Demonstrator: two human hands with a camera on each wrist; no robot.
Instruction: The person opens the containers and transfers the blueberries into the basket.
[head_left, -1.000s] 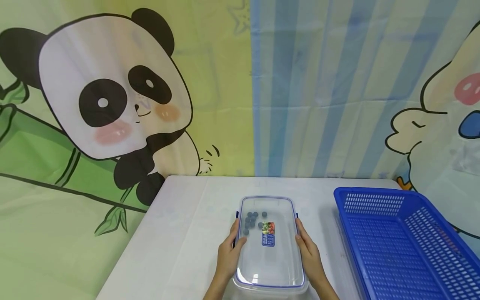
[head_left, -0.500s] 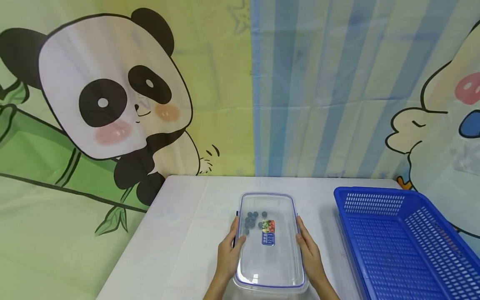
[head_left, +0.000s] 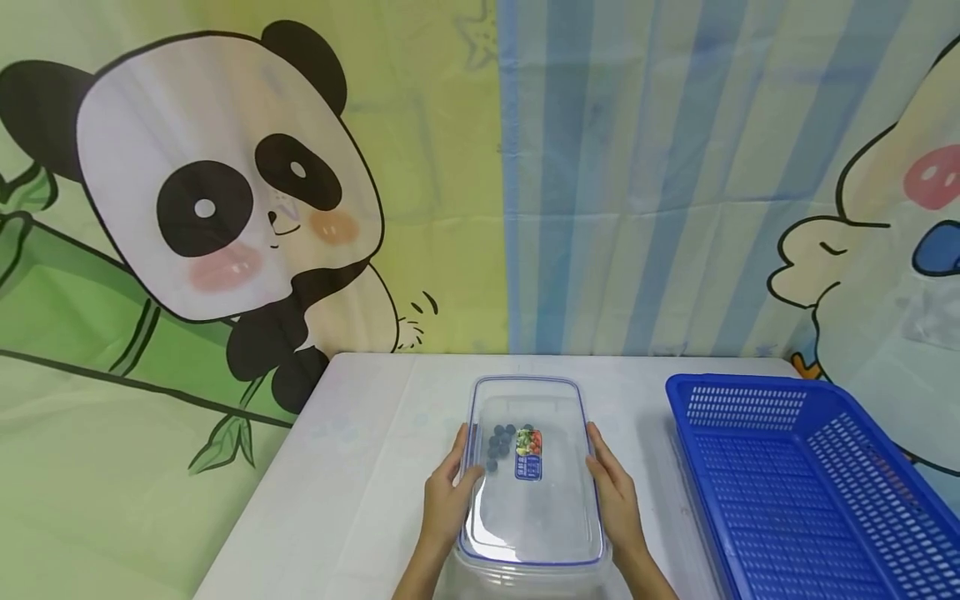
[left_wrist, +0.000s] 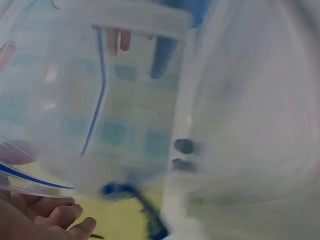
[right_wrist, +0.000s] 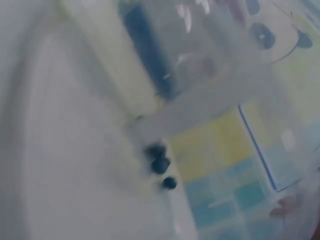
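A clear plastic lid (head_left: 536, 521) with a blue seal and a fruit-picture label is held between both hands, over a clear food container (head_left: 525, 581). The left hand (head_left: 447, 504) grips its left edge, thumb on top. On the opposite edge, the right hand (head_left: 617, 502) grips it the same way. Several blueberries (head_left: 498, 446) show through the lid, toward the far left of the container. Blurred blueberries (right_wrist: 160, 164) also appear in the right wrist view. In the left wrist view, a blue latch (left_wrist: 132, 191) hangs at the lid's side, near the curled left fingers (left_wrist: 57, 212).
A blue perforated plastic basket (head_left: 787, 500) stands on the right of the white table (head_left: 375, 475). Behind the table hangs a printed cloth (head_left: 442, 208) with a panda and stripes.
Both hands and the lid have moved slightly up and left in the head view, while the blueberries have stayed in about the same place. More of the container's near end shows below the lid.
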